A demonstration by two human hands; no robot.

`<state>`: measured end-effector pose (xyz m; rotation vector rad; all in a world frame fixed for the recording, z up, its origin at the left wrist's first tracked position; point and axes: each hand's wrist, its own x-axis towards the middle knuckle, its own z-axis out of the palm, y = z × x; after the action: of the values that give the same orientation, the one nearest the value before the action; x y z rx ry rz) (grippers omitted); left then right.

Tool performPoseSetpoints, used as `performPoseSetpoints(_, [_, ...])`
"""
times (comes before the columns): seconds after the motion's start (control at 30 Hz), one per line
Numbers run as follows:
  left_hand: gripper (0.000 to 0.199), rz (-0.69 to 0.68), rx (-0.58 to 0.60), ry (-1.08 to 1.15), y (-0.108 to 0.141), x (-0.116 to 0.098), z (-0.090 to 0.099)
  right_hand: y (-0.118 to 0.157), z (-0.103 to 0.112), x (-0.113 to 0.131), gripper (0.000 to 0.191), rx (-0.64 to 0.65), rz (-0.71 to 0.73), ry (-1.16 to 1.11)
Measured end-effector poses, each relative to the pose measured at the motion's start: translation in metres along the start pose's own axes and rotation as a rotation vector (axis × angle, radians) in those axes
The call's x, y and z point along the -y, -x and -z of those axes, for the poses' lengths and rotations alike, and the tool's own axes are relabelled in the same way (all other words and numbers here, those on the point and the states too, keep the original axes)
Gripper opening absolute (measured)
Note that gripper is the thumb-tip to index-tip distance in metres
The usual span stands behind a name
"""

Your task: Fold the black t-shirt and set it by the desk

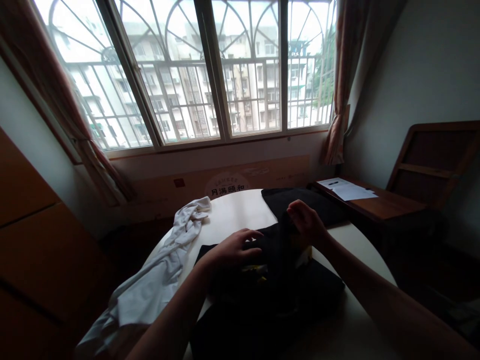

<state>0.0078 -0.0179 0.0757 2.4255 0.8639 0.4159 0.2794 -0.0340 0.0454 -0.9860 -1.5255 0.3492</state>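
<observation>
A black garment (270,295) with yellow print lies bunched and partly folded across the near half of the round white table. Over its left part rests my left hand (238,245), thumb and fingers apart, with nothing visible between them. My right hand (305,220) is closed at the garment's far right side, pinching a dark strip of its cloth that rises off the table. The room is dim, so the garment's exact cut and its folds are hard to make out.
Another black cloth (322,205) lies flat at the table's far right. A crumpled white cloth (150,290) hangs over the left edge of the white table (238,207). Papers (350,190) lie on a wooden side table (397,202) at right; a wide barred window stands behind.
</observation>
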Motion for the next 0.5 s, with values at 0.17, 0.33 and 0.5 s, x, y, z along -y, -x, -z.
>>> performPoseSetpoints(0.17, [0.071, -0.05, 0.179, -0.068, 0.003, -0.029, -0.015, -0.004, 0.004, 0.007, 0.031, -0.351, 0.038, 0.038])
performPoseSetpoints(0.33, [0.011, -0.061, 0.155, -0.234, -0.003, -0.032, -0.029, -0.005, 0.01, 0.014, 0.036, -0.563, 0.053, 0.081])
performPoseSetpoints(0.5, [0.019, -0.033, -0.477, -0.148, 0.0, -0.025, 0.005, -0.013, 0.032, 0.003, 0.038, -0.666, -0.068, -0.042])
